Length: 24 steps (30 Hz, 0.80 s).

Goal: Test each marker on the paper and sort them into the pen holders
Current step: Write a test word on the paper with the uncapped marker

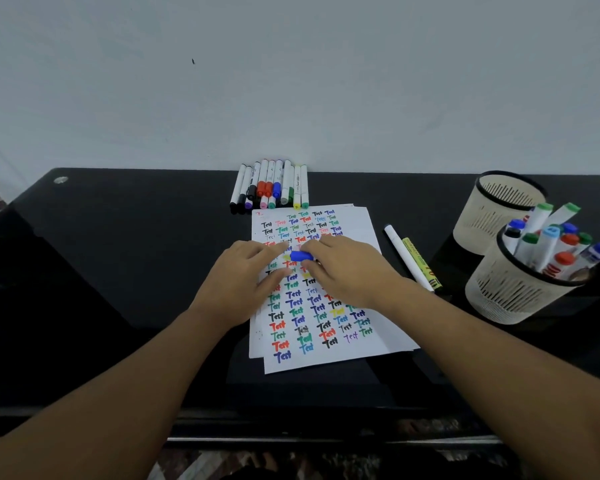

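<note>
Both hands [291, 271] mid-paper [368, 220]

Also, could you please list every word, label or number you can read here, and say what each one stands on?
"Test": handwritten over and over in rows, in black, red, blue, green, yellow and purple, on the paper.
Print on the yellow-green marker lying right of the paper: too blurred to read.
Print on the barrels in the row of markers beyond the paper: too small to read.
Red lettering on a marker in the near pen holder: not legible.

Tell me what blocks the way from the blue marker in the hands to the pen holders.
Nothing visible blocks it. The blue marker is above the paper; two loose markers lie flat between it and the pen holders.
</note>
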Tool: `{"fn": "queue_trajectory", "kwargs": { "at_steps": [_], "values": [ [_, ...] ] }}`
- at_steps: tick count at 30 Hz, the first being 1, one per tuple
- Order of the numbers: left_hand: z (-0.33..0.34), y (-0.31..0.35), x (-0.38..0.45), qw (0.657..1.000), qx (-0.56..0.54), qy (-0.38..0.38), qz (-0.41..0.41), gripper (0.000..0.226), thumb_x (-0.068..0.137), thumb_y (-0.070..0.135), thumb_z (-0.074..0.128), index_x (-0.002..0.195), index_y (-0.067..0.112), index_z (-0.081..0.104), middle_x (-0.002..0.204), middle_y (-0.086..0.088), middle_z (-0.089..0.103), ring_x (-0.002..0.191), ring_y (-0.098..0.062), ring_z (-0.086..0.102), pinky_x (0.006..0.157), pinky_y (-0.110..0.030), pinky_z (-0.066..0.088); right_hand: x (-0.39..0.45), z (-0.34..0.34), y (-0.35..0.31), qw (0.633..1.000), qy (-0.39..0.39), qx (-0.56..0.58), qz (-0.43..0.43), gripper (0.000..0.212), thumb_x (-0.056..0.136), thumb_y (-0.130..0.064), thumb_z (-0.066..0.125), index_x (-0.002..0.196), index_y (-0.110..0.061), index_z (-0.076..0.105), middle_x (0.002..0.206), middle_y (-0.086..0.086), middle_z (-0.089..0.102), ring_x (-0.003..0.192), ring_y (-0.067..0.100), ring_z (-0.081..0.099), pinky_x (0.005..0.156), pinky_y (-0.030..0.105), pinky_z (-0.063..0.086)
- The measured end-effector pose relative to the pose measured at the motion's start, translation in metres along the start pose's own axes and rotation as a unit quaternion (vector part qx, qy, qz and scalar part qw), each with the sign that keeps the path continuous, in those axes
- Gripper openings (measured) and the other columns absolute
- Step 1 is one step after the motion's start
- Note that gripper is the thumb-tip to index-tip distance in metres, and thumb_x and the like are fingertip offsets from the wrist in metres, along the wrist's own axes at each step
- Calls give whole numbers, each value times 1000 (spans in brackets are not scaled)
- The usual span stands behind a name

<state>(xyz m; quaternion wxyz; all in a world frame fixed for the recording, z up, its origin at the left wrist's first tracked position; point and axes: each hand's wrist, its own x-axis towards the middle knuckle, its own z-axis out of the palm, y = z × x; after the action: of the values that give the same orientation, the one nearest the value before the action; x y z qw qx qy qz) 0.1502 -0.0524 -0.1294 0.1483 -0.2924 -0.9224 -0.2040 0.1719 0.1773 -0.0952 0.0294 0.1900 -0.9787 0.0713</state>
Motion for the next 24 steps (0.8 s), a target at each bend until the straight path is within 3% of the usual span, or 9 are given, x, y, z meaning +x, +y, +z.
{"fn": "queue_trajectory", "kwargs": {
  "at_steps": [8, 17, 21, 24],
  "values": [
    [5, -6, 0, 999, 10, 27, 40, 35, 99, 35, 58, 128, 16, 66, 113, 0, 67, 101, -17, 56, 82, -36, 50, 6, 4, -8, 999, -11, 34, -19, 30, 110, -41, 38, 129, -24, 54, 104, -5, 59, 90, 16, 54, 82, 39, 50],
    [6, -7, 0, 998, 20, 18, 55, 46, 103, 47, 41, 126, 17, 67, 110, 1, 70, 100, -15, 56, 84, -33, 49, 7, 0, -10, 999, -19, -22, -38, 36, 111, -48, 27, 131, -33, 52, 94, -7, 59, 84, 17, 57, 71, 41, 52],
    [6, -7, -1, 998, 21, 28, 61, 46, 102, 46, 41, 121, 15, 69, 107, 2, 71, 99, -15, 55, 84, -31, 47, 7, 1, -9, 997, 1, -71, -40, 37, 109, -56, 23, 130, -41, 50, 83, -7, 65, 70, 16, 61, 63, 37, 53],
    [4, -7, -1, 998, 18, 25, 57, 43, 102, 46, 43, 121, 17, 69, 107, 3, 70, 100, -15, 55, 85, -30, 46, 7, 2, -7, 997, 1, -72, -30, 42, 108, -59, 22, 139, -44, 46, 89, -7, 69, 74, 16, 64, 64, 36, 55]
  ]
}}
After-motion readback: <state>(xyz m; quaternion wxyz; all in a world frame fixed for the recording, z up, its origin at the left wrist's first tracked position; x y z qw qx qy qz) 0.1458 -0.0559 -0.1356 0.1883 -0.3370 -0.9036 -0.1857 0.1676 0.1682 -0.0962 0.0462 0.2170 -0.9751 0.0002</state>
